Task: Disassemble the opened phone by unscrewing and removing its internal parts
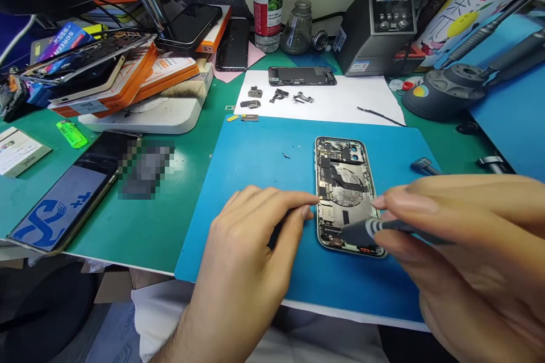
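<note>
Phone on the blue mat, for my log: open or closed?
Open: the phone has no screen on it; its insides lie bare.

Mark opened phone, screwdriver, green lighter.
opened phone (346,186), head view, round coil at its middle.
screwdriver (369,229), head view, grey collar near the tip.
green lighter (71,134), head view, middle of body.

A: What's on the surface (162,227)?
B: Green top. Blue mat (264,170) front centre, with a white sheet (340,103) right behind it, edges meeting. Lit phone (59,210) and green lighter (71,134) on the left. Soldering station (377,25), bottle (268,3) and glass jar (298,28) at the back.
</note>
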Action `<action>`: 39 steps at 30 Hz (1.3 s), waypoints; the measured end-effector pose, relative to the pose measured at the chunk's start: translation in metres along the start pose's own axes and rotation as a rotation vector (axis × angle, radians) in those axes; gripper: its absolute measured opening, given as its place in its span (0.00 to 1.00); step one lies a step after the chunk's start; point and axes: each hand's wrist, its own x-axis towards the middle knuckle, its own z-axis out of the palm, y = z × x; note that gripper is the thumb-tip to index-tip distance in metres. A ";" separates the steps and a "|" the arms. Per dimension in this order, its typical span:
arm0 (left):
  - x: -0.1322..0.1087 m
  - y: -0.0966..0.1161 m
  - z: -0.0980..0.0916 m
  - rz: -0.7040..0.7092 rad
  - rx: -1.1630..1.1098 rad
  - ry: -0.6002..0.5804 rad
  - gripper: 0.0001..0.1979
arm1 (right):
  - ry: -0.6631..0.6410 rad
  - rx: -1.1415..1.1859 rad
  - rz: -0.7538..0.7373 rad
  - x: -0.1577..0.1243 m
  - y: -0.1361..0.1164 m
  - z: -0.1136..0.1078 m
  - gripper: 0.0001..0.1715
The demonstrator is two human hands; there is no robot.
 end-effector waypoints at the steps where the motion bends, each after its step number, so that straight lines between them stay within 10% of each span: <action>1: 0.000 0.000 0.000 0.001 -0.001 0.003 0.10 | -0.014 0.022 -0.004 0.000 0.000 -0.001 0.37; 24: -0.007 -0.012 0.002 0.055 0.071 -0.015 0.12 | -0.037 0.306 -0.072 0.008 -0.009 0.008 0.28; 31: -0.007 -0.015 -0.002 0.085 0.158 -0.089 0.10 | 0.309 0.104 0.358 0.003 -0.005 -0.012 0.40; 39: -0.005 -0.008 0.002 0.093 0.116 -0.136 0.10 | -0.262 -0.730 0.349 -0.009 0.032 -0.036 0.20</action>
